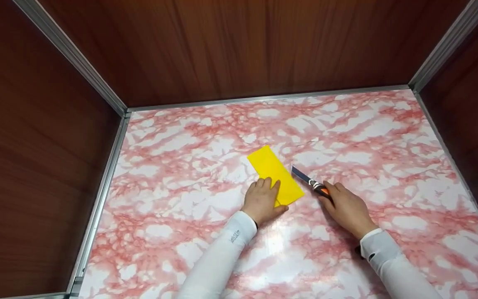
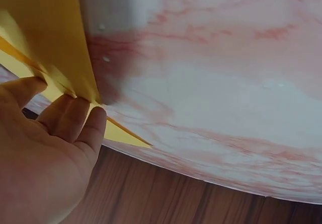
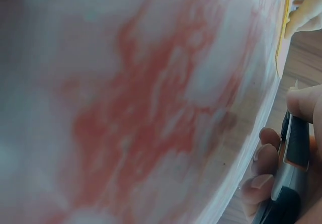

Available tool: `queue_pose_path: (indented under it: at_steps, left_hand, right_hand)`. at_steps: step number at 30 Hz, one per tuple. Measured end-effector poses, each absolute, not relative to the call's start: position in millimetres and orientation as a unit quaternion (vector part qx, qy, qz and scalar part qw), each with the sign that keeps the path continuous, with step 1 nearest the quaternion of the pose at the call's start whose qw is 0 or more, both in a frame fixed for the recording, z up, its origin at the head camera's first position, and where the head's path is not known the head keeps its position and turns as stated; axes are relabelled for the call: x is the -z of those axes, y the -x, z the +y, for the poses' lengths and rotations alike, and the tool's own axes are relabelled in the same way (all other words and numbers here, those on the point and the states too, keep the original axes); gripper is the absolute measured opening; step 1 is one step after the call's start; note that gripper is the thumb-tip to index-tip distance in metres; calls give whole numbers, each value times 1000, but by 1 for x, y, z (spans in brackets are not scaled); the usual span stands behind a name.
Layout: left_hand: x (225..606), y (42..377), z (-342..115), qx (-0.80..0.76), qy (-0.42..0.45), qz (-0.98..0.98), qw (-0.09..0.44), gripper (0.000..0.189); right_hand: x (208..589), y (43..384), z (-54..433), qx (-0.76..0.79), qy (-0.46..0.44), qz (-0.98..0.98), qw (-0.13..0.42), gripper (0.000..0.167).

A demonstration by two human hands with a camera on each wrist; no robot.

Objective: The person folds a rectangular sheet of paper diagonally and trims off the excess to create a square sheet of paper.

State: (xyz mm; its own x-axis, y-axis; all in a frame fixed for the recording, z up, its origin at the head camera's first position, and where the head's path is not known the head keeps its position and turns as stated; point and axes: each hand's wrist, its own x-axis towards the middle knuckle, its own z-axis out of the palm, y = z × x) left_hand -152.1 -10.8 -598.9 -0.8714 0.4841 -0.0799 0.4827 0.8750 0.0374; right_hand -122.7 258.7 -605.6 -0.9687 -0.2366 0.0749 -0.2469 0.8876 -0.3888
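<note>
A flat yellow rectangle of folded paper, envelope-like [image 1: 278,174], lies slanted on the table. Over its near left part rests my left hand [image 1: 262,201], fingers spread across it and thumb by the near edge. The left wrist view shows fingertips against the yellow paper [image 2: 50,38], with a paler layer beneath. My right hand [image 1: 349,209] grips a utility knife [image 1: 321,189] with a dark handle and orange parts. Its long blade [image 1: 300,173] is out, pointing up and left, the tip just right of the paper. In the right wrist view, fingers and thumb wrap the knife handle [image 3: 294,158].
The table [image 1: 172,178] has a red and white marbled top. Dark brown wood-grain panels [image 1: 230,45] with metal trim enclose it at the back and both sides. Light glares off the surface near the front [image 1: 274,245].
</note>
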Motion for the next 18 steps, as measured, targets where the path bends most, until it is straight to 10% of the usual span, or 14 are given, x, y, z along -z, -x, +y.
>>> queue_pose_path:
  at_steps: [18]
  left_hand:
    - [595,155,-8,-54,-217,974,37,46]
  right_hand:
    - [609,117,266,-206,-125,-970,30,55]
